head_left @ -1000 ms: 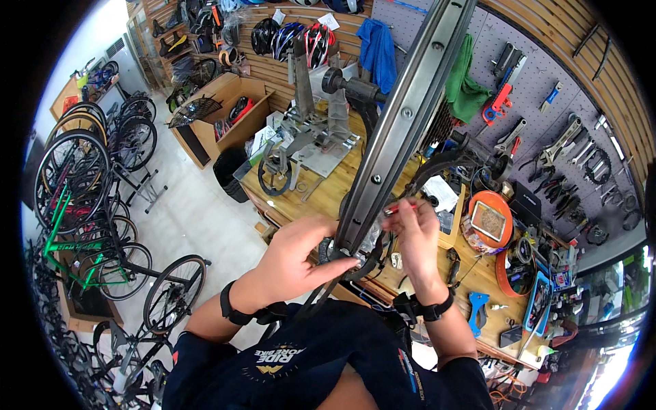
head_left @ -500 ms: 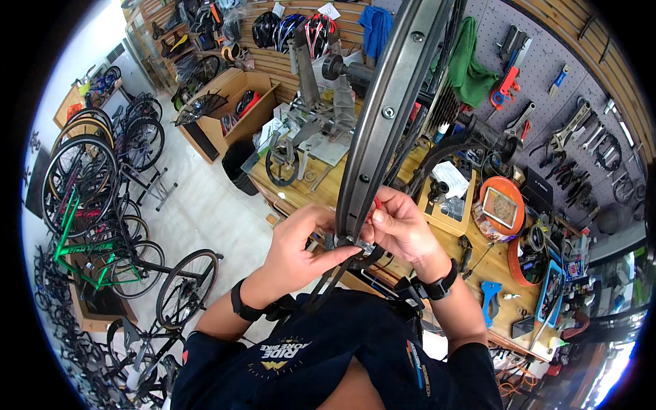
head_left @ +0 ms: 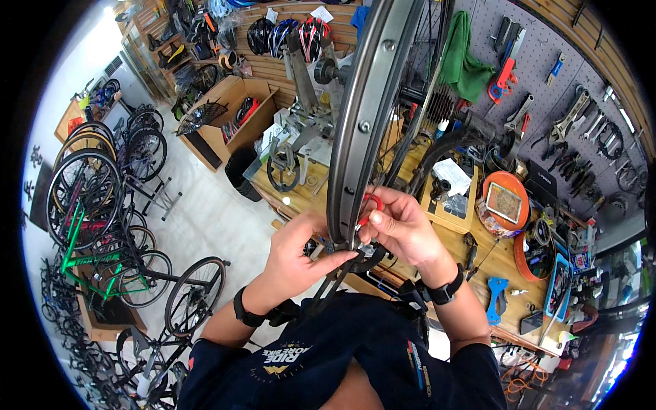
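Observation:
A bare bicycle wheel (head_left: 363,126) stands upright in front of me, its dark rim running from the top of the view down between my hands. On the rim's right side, my right hand (head_left: 402,229) pinches a red, ring-shaped spoke wrench (head_left: 371,205) close to the spokes. From the left, my left hand (head_left: 298,247) closes on the rim's lower part; its thumb stretches across below, and the fingertips are partly hidden by the rim. Dark metal parts of a stand (head_left: 335,273) show under the rim by my left thumb.
The wooden workbench (head_left: 451,249) carries a cardboard tray (head_left: 467,220), an orange bowl (head_left: 517,217) and a blue tool (head_left: 497,301). Hand tools and a green cloth (head_left: 465,65) hang on the pegboard (head_left: 540,51). Bicycles (head_left: 102,253) crowd the left, beside a cardboard box (head_left: 217,140).
The rim appears shifted slightly left. More of the red spoke wrench now shows between my right fingers, and it sits a little farther left. My left hand keeps nearly the same pose.

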The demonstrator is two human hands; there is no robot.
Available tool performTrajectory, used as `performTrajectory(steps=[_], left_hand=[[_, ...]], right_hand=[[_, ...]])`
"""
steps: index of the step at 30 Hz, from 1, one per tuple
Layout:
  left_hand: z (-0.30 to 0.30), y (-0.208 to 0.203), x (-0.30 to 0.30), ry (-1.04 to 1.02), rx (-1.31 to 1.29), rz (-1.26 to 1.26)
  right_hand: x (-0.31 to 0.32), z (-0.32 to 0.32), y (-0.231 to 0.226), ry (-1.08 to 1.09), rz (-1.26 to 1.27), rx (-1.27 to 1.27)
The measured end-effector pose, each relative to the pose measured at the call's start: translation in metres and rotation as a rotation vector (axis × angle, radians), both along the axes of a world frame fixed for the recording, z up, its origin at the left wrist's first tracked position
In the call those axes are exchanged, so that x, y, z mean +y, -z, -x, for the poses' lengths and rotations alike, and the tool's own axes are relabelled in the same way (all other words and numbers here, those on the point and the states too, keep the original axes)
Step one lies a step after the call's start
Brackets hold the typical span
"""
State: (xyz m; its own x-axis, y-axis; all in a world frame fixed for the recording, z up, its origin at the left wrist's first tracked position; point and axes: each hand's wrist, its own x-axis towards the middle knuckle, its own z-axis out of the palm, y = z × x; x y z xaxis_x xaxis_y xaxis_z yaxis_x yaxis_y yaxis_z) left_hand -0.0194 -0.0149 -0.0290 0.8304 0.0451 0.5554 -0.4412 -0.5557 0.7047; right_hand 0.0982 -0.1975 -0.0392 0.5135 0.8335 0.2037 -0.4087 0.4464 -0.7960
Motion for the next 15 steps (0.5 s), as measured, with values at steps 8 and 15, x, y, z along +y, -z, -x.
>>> performTrajectory(steps=[8,15], left_hand=[[-0.003,-0.001,0.002,0.019,0.031,0.006],[-0.004,-0.006,0.003,0.011,-0.018,0.043]], right_hand=[[0.006,-0.006,0.023,-0.139,-0.075,0.224],[0.003,0.001,0.012,-0.034,-0.014,0.060]])
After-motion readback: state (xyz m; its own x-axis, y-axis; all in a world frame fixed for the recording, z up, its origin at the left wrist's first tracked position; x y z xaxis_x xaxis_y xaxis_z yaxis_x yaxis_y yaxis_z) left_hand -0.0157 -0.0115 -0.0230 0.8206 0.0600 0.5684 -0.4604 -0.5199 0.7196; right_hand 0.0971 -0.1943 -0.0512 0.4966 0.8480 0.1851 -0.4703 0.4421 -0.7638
